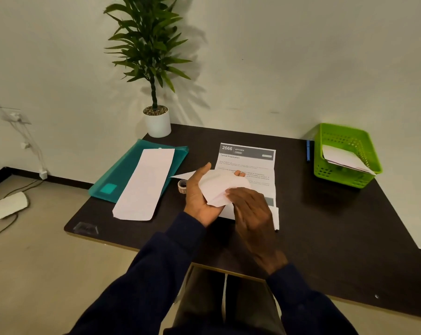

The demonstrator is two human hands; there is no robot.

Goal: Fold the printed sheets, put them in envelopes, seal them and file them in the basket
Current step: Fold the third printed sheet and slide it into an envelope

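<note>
Dark-sleeved, the left hand (199, 197) cradles a white envelope (219, 187) above the table (325, 226), fingers curled round its far edge. The right hand (250, 209) lays fingers on it; its thumb is hidden, so the grip is unclear. Both hands partly cover a printed sheet (247, 160) beneath. A tape roll (182, 186) sits just beside it, and a green basket (337, 178) of papers stands well right.

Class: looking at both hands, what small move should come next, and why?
Probably close the flap: the left hand holds what looks like an envelope, its flap open leftward, the right hand rests on it, and the tape roll waits nearby.
</note>
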